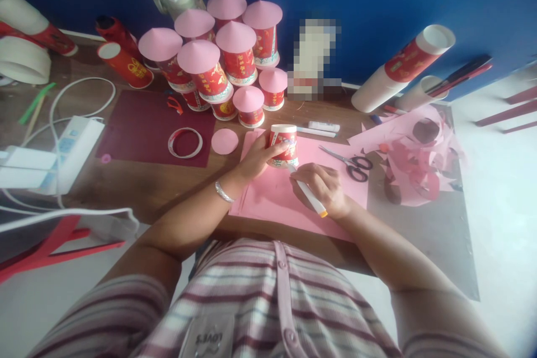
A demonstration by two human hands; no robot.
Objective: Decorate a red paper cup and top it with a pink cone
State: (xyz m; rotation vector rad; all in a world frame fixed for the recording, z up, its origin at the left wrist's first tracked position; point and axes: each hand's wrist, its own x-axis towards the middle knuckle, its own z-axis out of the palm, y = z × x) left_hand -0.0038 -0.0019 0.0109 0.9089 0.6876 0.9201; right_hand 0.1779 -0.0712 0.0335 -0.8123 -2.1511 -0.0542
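Observation:
My left hand (260, 155) is wrapped round a small red paper cup (290, 138) with a white top edge and a patterned band near its lower edge. A white marker (309, 197) with a yellow end is gripped in my right hand (326, 187). Its tip is close to the lower edge of the cup; I cannot tell whether they touch. Under both hands lie sheets of pink paper (268, 196). Scissors (356, 168) with dark handles rest on the paper, right of the cup.
Several red cups with pink cone tops (206, 70) stand behind, some stacked. A tape roll (185, 142) and a pink paper disc (225, 141) lie left. Pink scraps (413, 165) are heaped right, near a leaning tube (403, 70). Cables surround a white power strip (75, 148).

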